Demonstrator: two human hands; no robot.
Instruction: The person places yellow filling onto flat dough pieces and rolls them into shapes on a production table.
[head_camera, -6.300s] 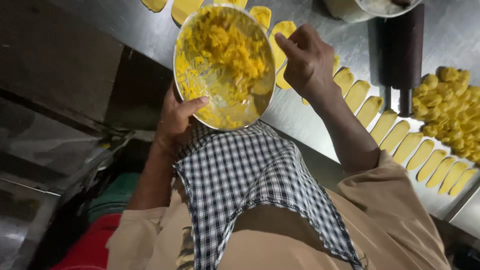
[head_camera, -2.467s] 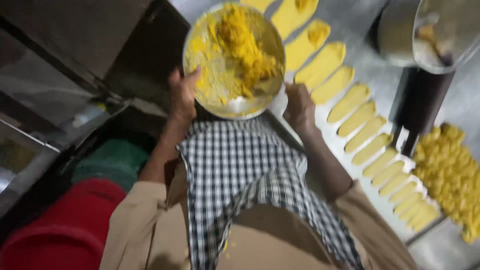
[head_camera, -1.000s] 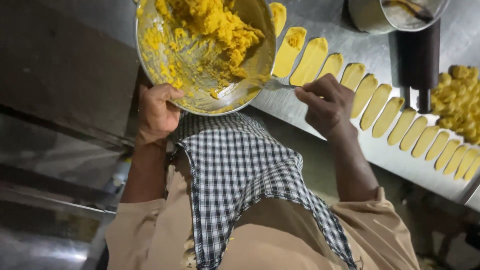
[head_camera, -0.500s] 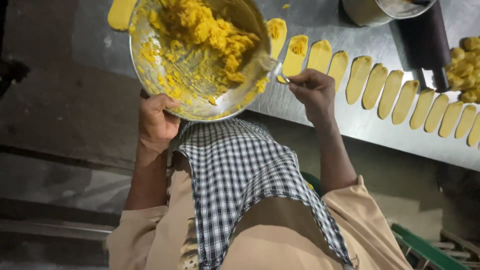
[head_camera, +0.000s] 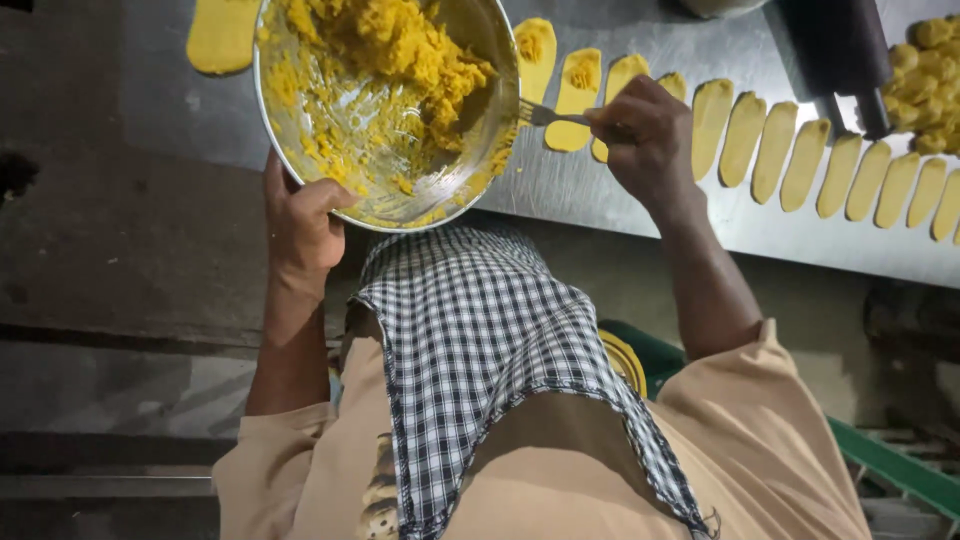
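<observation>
My left hand (head_camera: 300, 215) grips the rim of a round steel bowl (head_camera: 470, 150), tilted toward me and holding crumbly yellow filling (head_camera: 395, 45). A metal fork (head_camera: 550, 115) is held in my right hand (head_camera: 650, 140), its tines at the bowl's right rim. Just beyond the fork lie flat oval yellow dough pieces (head_camera: 775, 150) in a row on the steel counter (head_camera: 620, 200). Two ovals (head_camera: 577, 75) nearest the bowl carry small heaps of filling.
A dark rolling pin (head_camera: 840, 50) lies at the upper right beside a pile of yellow dough balls (head_camera: 930, 60). One more dough oval (head_camera: 222, 40) lies left of the bowl. A checked cloth (head_camera: 480, 340) hangs over my chest. A green object (head_camera: 890, 460) sits below the counter edge.
The view has shifted slightly, so bowl and counter sit a little to the right. My right hand has drawn the fork out from inside the bowl to its right rim.
</observation>
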